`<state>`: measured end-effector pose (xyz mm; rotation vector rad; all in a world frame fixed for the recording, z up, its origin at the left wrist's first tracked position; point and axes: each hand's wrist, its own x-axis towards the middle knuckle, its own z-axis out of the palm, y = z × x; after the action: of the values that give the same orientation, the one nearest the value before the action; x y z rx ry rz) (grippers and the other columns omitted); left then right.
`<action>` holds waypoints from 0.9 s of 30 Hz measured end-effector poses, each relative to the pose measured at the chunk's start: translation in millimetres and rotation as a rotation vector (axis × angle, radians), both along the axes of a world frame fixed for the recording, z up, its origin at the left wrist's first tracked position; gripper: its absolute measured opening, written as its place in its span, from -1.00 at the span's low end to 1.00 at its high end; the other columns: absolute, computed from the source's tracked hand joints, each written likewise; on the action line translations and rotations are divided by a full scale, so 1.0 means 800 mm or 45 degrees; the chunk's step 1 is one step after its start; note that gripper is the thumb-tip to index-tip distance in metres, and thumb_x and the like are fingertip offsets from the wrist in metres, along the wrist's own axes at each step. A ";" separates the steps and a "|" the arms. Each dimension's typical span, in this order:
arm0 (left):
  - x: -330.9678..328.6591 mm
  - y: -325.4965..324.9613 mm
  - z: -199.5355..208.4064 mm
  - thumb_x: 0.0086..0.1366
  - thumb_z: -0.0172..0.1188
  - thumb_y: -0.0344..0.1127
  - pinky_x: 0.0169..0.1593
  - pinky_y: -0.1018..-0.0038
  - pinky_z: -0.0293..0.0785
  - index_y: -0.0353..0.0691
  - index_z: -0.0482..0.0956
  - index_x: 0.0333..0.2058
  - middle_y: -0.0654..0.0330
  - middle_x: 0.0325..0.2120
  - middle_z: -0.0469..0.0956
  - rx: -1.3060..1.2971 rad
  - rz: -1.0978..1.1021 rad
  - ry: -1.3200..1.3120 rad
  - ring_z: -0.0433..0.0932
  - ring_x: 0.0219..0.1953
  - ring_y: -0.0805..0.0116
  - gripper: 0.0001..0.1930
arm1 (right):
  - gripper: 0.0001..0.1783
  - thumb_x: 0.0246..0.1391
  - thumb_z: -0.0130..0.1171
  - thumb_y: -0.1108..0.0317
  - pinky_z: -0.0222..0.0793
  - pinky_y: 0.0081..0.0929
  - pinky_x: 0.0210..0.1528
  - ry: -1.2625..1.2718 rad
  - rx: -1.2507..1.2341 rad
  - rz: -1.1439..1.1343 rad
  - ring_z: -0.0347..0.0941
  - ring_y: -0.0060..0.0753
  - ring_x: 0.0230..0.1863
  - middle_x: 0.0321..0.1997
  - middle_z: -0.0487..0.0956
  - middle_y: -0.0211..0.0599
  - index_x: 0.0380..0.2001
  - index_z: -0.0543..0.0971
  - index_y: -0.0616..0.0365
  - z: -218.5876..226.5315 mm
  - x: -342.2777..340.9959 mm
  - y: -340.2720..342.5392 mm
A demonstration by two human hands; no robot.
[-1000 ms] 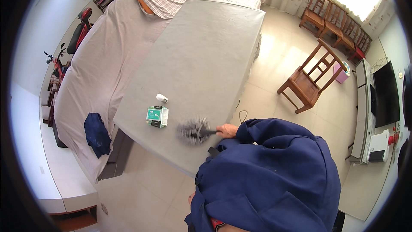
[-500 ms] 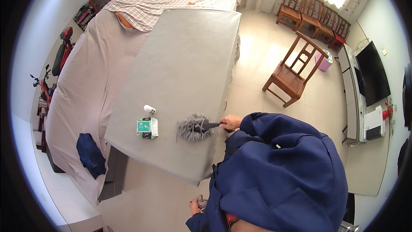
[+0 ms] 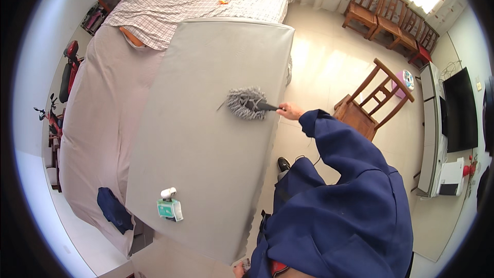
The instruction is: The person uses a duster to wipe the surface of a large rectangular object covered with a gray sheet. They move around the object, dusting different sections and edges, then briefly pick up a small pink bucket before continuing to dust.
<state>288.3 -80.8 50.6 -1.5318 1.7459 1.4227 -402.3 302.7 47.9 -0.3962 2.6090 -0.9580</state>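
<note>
Fingers [image 3: 288, 109] prob. round duster [image 3: 247, 103] handle, half-hidden

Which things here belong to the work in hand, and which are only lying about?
In use: duster, held by the right hand; grey table.

Lying about: small green box, white bottle, blue cloth, wooden chair.
</note>
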 end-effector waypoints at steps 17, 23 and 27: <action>-0.238 0.103 0.128 0.22 -0.03 0.01 -0.08 0.08 0.33 -0.11 0.46 -0.09 -0.17 -0.24 0.47 -0.248 -0.766 0.293 0.42 -0.17 -0.19 -0.59 | -0.57 0.04 0.01 0.07 0.34 -0.10 -0.11 0.255 0.259 -1.434 0.47 0.16 -0.19 -0.31 0.54 0.16 -0.38 0.50 0.31 -0.033 -0.290 0.226; -0.268 0.115 0.132 0.21 -0.07 0.08 -0.02 0.14 0.31 -0.19 0.48 -0.09 -0.19 -0.18 0.47 -0.087 -0.699 0.039 0.40 -0.10 -0.18 -0.51 | -0.71 0.10 -0.02 0.16 0.33 -0.03 -0.37 0.552 -0.159 -0.936 0.43 0.22 -0.37 -0.45 0.51 0.11 -0.39 0.45 0.21 -0.021 -0.287 0.135; -0.249 0.089 0.062 0.12 0.11 -0.11 -0.19 0.28 0.35 -0.23 0.48 -0.25 0.00 -0.33 0.47 -0.096 -0.207 -0.030 0.42 -0.27 0.11 -0.67 | -0.72 0.09 0.02 0.23 0.34 -0.06 -0.25 0.400 -0.355 -0.326 0.43 0.19 -0.27 -0.34 0.51 0.10 -0.21 0.41 0.20 -0.015 -0.259 -0.013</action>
<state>89.2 -9.3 100.5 -1.4016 1.8827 1.2677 -609.1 292.5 35.6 -0.3048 2.8621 -1.4608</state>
